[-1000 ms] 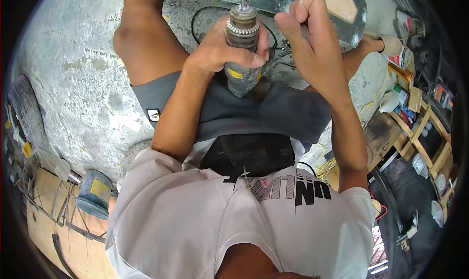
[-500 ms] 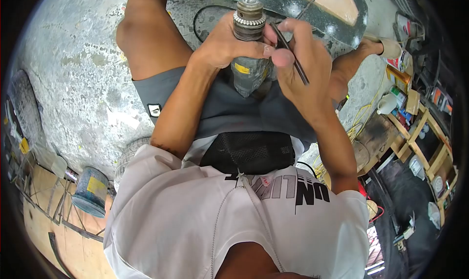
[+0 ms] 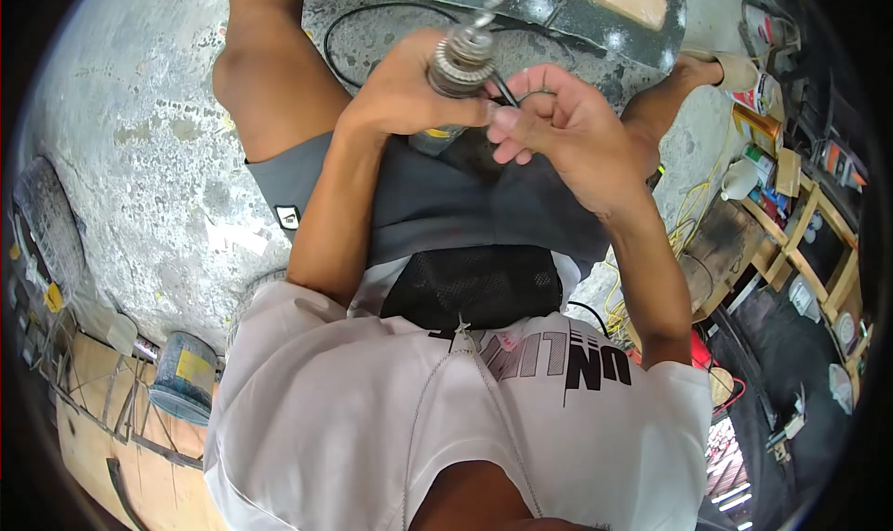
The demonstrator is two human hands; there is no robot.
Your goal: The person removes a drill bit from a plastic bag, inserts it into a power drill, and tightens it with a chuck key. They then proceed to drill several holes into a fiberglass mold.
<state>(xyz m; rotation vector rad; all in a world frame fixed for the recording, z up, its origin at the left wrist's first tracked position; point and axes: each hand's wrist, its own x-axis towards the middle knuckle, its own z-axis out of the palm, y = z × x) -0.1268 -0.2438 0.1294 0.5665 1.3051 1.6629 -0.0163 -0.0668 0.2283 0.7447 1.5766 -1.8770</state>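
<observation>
My left hand (image 3: 400,89) is wrapped round a power drill (image 3: 435,137) just below its ridged metal chuck (image 3: 460,63), which points away from me. A spiral drill bit (image 3: 493,8), blurred, sticks out of the chuck. My right hand (image 3: 581,136) is closed beside it, thumb and fingers pinching a thin dark metal rod (image 3: 503,88) close to the chuck. The thumbs of both hands nearly meet there. Most of the drill's body is hidden beneath my left hand and wrist.
Beyond my hands lies a grey-green panel (image 3: 633,43) with a pale inset. A black cable (image 3: 339,33) curves over the stained concrete floor (image 3: 139,140). A bucket (image 3: 181,382) stands at left; wooden shelving (image 3: 791,243) with clutter and a yellow cord (image 3: 688,219) are at right.
The drill has tilted, its bit leaning further right, and my left hand has shifted slightly left. My right hand has turned, its fingers now spread more below the rod, which shows less.
</observation>
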